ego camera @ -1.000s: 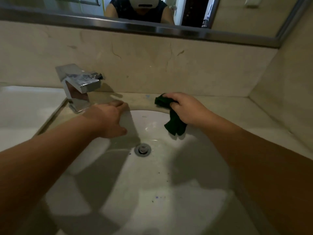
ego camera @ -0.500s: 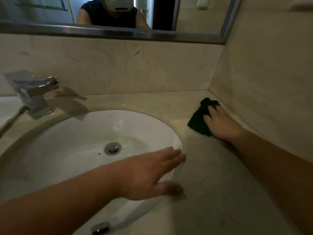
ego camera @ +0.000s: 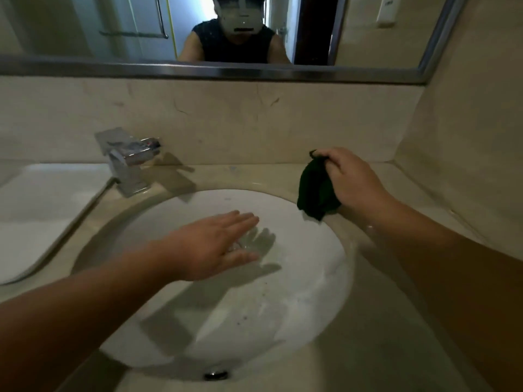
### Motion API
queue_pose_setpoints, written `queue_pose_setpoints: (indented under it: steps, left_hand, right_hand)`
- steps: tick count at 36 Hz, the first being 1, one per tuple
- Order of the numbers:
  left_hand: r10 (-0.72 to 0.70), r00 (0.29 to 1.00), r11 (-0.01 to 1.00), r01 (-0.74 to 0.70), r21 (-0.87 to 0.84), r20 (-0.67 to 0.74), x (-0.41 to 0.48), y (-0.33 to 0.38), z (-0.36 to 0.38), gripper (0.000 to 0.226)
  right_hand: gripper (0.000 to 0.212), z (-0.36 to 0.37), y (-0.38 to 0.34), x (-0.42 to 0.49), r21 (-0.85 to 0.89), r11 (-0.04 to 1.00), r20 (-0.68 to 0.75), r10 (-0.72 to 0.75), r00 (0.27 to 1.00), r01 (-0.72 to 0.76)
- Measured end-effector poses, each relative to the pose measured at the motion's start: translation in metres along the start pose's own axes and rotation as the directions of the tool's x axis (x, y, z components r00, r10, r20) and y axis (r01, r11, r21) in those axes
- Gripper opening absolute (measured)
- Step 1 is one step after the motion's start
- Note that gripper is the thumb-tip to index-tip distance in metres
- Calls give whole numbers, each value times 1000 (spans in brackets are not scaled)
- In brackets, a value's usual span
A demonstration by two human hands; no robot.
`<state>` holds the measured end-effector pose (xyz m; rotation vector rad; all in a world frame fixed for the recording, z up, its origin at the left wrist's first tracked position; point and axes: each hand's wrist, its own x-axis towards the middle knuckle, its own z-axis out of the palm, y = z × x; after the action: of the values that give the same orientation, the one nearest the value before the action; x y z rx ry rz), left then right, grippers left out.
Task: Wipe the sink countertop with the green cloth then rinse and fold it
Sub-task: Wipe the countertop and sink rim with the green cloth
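I count two hands of mine in view and one cloth between them. My right hand [ego camera: 355, 179] has its grip closed on the green cloth [ego camera: 317, 190], fingers pinched into the top of it, so the fabric bunches at the knuckles and hangs down in a soft, dark, crumpled fold. The cloth is lifted off the desk [ego camera: 396, 321], hanging over the far right rim of the sink [ego camera: 325, 278]; whether its lowest corner touches the rim I cannot tell.

My left hand [ego camera: 215, 244] holds nothing. Its grip is fully open, palm down, four fingers straight and close together, thumb out to the side, stretched over the middle of the basin and throwing a hand-shaped shadow on the white surface below.

There is one sink, a smooth, glossy white oval bowl set under the desk, with a few dark specks on its near slope and one small round metal fitting [ego camera: 216, 374] at its near edge. The desk itself is pale beige stone, polished, faintly veined, and the same stone runs up the back wall and the right wall.

One faucet [ego camera: 128, 162] stands at the far left of the bowl: blocky, square-edged, mirror-bright chrome. Left of it lies one flat white ledge [ego camera: 36, 205] with a rounded corner. Above runs one mirror [ego camera: 113, 26] in a brushed metal frame.
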<state>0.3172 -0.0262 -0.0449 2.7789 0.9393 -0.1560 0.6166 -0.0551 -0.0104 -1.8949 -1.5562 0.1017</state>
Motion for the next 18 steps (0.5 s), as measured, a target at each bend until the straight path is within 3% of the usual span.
queue_pose_setpoints:
  steps: [2, 5, 7, 10, 12, 15, 16, 18]
  left_hand:
    - [-88, 995, 995, 90, 39, -35, -8, -38, -4, 94]
    - [-185, 968, 971, 207, 122, -169, -15, -95, -2, 109]
    - [-232, 945, 956, 266, 125, -231, -19, -125, -1, 104]
    - [-271, 938, 946, 301, 121, -217, -23, -146, -1, 97]
    - [-274, 941, 944, 302, 128, -199, -23, -152, 1, 99]
    - [-255, 947, 953, 280, 116, -195, -22, -158, 5, 103]
    - [-248, 950, 956, 271, 108, -191, -22, -161, 6, 104]
    - [-240, 954, 962, 258, 85, -179, -22, -168, 6, 106]
  right_hand:
    - [41, 10, 8, 11, -152, 988, 7, 23, 1000, -22]
    - [48, 40, 14, 17, -425, 899, 144, 185, 972, -108]
    - [47, 57, 8, 20, -492, 866, 162, 195, 967, -92]
    - [42, 71, -3, 36, -643, 762, 165, 239, 957, -79]
    - [49, 78, -7, 52, -653, 739, 97, 294, 951, -162]
    - [67, 88, -24, 73, -504, 780, 37, 447, 894, -369]
    - [64, 91, -28, 76, -488, 770, 29, 485, 874, -411]
    - [30, 99, -30, 81, -488, 804, 41, 410, 911, -340]
